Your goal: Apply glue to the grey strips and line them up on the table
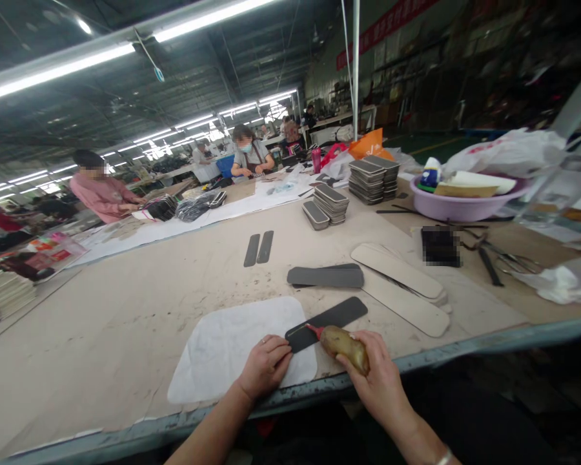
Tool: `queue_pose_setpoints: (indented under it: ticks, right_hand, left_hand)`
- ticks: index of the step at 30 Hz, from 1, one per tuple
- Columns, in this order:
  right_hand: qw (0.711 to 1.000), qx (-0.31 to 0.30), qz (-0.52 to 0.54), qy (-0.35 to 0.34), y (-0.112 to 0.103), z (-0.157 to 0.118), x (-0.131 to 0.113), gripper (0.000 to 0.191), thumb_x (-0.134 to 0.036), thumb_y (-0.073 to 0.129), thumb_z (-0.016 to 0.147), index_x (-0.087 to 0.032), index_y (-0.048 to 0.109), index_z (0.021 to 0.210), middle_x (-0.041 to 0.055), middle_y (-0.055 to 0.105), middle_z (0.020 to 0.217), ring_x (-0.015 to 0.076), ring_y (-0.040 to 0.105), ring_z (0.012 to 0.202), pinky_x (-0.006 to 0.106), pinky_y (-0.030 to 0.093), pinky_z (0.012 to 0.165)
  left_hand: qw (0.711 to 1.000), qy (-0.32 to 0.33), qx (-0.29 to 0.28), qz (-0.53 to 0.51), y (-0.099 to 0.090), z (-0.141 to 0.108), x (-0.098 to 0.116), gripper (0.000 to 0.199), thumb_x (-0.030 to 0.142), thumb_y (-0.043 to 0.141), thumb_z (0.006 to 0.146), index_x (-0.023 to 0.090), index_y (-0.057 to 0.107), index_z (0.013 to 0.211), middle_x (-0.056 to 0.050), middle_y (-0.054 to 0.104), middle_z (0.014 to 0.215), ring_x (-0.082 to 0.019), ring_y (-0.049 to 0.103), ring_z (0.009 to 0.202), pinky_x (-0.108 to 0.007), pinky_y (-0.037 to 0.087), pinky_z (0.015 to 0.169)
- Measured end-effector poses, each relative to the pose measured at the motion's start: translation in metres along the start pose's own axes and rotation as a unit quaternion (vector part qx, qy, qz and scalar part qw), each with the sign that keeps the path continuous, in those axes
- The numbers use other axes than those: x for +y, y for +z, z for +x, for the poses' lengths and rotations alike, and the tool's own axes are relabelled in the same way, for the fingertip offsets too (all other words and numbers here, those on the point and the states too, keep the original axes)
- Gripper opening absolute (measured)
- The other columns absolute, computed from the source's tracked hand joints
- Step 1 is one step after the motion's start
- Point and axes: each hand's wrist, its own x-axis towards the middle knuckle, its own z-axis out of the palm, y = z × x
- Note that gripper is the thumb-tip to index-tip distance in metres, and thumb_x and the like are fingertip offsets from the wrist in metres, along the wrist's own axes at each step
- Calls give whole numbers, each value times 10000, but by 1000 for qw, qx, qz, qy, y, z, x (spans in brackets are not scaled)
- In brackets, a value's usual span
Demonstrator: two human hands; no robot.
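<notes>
A dark, round-ended strip [341, 315] lies at a slant, partly over a white sheet [213, 349] near the table's front edge. My left hand [267, 365] holds the strip's left end, its fingers together and curled at the edge. In my right hand [380, 381] is a yellowish squeeze bottle [343, 345], tipped on its side, its red nozzle touching or just above the strip. A thin pale line runs along the strip left of the nozzle. Behind it lie overlapping grey strips [325, 276], with beige strips [407, 297] fanned out to their right.
Two small dark strips [259, 248] lie farther back. Stacks of grey-topped pieces [326, 205] stand behind them. A purple basin [459, 205] holds assorted items at right, near scissors [516, 261] and a plastic bag [569, 281]. Co-workers [101, 187] work across the table.
</notes>
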Motion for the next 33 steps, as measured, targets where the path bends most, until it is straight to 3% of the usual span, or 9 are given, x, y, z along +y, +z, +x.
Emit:
queue_pose_setpoints:
  ticks: [9,16,23,27,33]
  right_hand:
    - [992,95,-65,49,-26,10,25,370,-420,582,824,-222,454,1109,105,511,1037,267,529,961,462,466,857]
    - [981,132,-104,92,-37,11,37,380,-443,558,835,-223,446,1124,104,499,1051,271,530,972,461,446,880]
    - [976,172,-108,82,-44,17,35,407,-486,548,824,-220,452,1117,111,503,1033,290,516,969,466,442,854]
    - [986,148,-45,67,-37,11,23,408,-471,591,800,-227,461,1100,91,516,1020,278,511,958,455,426,858]
    - [995,25,60,69,-6,-3,0,379,-425,607,802,-251,462,1106,61,520,1063,236,528,966,382,454,832]
  left_hand:
    - [1000,7,12,-6,-2,3,1,158,140,559,820,192,665,925,-68,657,916,-167,593,860,-328,540,793]
    - [1000,11,10,6,0,3,2,189,121,531,829,213,650,943,-61,650,901,-171,602,854,-312,557,763]
    - [1000,20,20,2,2,2,-3,207,132,510,837,216,658,955,-66,660,881,-179,616,828,-334,568,753]
    - [1000,10,9,-3,0,2,1,179,141,523,839,198,661,939,-62,660,862,-163,601,806,-329,548,753]
    - [1000,1,-2,7,1,2,2,166,160,532,844,182,661,947,-63,664,863,-153,594,807,-321,524,761]
